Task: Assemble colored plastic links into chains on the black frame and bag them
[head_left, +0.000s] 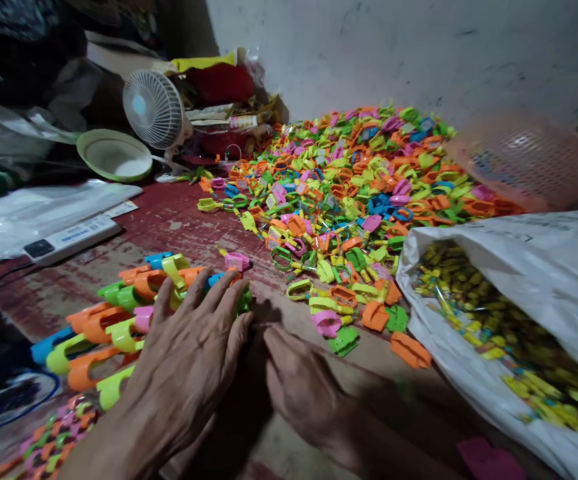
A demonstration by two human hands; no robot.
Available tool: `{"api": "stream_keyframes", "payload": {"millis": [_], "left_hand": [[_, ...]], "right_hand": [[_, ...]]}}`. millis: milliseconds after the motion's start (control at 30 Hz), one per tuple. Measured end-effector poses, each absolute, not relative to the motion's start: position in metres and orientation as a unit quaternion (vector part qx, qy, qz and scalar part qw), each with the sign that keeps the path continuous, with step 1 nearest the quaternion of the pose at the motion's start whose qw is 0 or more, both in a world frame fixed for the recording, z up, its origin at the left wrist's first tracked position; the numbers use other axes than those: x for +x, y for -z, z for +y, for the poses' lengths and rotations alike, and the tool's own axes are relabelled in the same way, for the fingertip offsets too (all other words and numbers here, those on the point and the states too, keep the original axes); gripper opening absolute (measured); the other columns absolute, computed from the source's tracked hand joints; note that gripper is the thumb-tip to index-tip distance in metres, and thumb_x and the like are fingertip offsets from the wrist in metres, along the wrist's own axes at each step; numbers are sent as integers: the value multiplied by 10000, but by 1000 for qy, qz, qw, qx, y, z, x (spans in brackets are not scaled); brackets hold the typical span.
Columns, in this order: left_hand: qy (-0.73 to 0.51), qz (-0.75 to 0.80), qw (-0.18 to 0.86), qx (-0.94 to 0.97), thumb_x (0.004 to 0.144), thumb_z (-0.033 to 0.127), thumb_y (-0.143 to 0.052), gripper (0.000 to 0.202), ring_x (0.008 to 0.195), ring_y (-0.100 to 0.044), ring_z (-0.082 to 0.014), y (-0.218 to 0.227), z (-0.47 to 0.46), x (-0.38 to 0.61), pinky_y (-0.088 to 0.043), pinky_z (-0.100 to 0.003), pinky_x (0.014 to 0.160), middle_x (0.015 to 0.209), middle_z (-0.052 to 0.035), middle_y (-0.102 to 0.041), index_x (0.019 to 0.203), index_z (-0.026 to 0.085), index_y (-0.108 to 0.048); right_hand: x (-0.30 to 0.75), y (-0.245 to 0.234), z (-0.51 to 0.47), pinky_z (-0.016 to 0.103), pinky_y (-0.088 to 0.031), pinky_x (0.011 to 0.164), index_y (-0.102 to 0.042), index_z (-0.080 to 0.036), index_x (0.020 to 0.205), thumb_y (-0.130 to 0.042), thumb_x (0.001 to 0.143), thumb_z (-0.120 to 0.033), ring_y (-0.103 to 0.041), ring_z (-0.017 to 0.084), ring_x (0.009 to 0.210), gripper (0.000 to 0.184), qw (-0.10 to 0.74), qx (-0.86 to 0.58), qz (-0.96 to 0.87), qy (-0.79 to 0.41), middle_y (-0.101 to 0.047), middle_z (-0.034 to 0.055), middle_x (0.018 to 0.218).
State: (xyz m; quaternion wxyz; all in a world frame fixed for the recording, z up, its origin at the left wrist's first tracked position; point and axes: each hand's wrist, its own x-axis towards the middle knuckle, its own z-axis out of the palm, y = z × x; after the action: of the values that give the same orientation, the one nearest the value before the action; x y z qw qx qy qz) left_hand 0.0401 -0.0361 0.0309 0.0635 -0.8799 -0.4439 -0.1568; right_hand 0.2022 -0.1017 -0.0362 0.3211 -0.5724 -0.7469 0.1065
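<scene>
My left hand lies with its fingers spread over rows of curved plastic clips in orange, green, yellow, blue and pink. Its fingertips rest on the far end of the rows and hide some of the clips. Close beside the left thumb is my right hand, low over the board. The right fingers are curled closed and slightly blurred; whatever may be between them is hidden. A pink clip with a yellow end lies just beyond the left fingertips.
A big heap of similar coloured pieces spreads against the wall. To the right, a white sack gapes open on small yellow parts. A pink mesh basket, white fan, bowl and power strip stand around.
</scene>
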Motion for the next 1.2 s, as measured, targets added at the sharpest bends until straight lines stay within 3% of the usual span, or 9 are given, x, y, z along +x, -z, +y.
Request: {"api": "stream_keyframes", "payload": {"millis": [100,200,300,400,500,633,800,900,1200], "left_hand": [[172,-435,65,-881,1018,354,-203,563,1408,-460,-392,-29,-37,38,-292,-712,1157,1432,-107,-601,1401,184,-580],[188,-421,72,-884,1022,376,-210,561,1413,-450,-399,-27,-37,37,-282,-712,1159,1468,-114,-566,1420,186,-558],[190,-418,73,-885,1025,376,-196,561,1427,-435,-385,-26,-35,37,-270,-706,1167,1508,-110,-524,1443,203,-527],[168,-421,75,-888,1030,374,-175,568,1461,-389,-366,-29,-36,37,-260,-693,1178,1567,-118,-441,1445,197,-521],[131,-436,69,-888,1040,393,-210,539,1509,-308,-317,-34,-38,38,-217,-660,1212,1631,-82,-324,1484,220,-462],[103,-457,47,-882,1050,399,-225,512,1526,-273,-288,-40,-41,40,-210,-637,1224,1649,-48,-278,1487,249,-447],[111,-451,54,-884,1052,353,-205,509,1513,-310,-276,-40,-40,38,-219,-631,1226,1637,-53,-305,1466,237,-476],[120,-447,58,-884,1036,337,-222,512,1496,-345,-289,-38,-39,38,-250,-655,1210,1612,-58,-348,1448,230,-505],[116,-461,38,-879,1017,347,-161,574,1471,-384,-324,-41,-37,39,-255,-662,1211,1589,-88,-399,1411,206,-555]], "right_hand": [[253,14,-112,329,-533,891,-677,-189,1023,-374,995,-156,-674,209,974,306,305,-606,-735,-6,-714,109,1071],[303,-7,-105,341,-526,804,-708,-186,942,-438,984,-178,-690,237,908,273,141,-716,-684,13,-726,99,972],[320,-17,-92,340,-510,810,-703,-177,1074,-464,962,-123,-689,256,970,270,-32,-749,-661,-31,-716,107,1059],[313,-19,-89,360,-498,888,-647,-127,1215,-407,949,-59,-661,277,1089,364,-89,-733,-673,-47,-677,159,1194],[311,-19,-95,366,-508,856,-658,-120,1138,-382,939,-76,-668,285,1040,342,-67,-723,-687,-36,-676,186,1162],[327,-9,-101,352,-495,739,-653,-178,901,-399,927,-146,-664,266,857,257,-16,-707,-707,13,-688,146,941],[335,14,-102,337,-471,701,-640,-164,1004,-380,954,-174,-647,251,844,265,41,-694,-712,92,-676,146,980],[334,23,-102,330,-454,661,-650,-173,942,-429,969,-226,-643,246,817,229,71,-689,-715,96,-676,130,931],[337,20,-93,337,-501,828,-700,-168,1099,-447,902,-56,-672,251,1017,339,7,-693,-721,-25,-706,138,1144]]}}
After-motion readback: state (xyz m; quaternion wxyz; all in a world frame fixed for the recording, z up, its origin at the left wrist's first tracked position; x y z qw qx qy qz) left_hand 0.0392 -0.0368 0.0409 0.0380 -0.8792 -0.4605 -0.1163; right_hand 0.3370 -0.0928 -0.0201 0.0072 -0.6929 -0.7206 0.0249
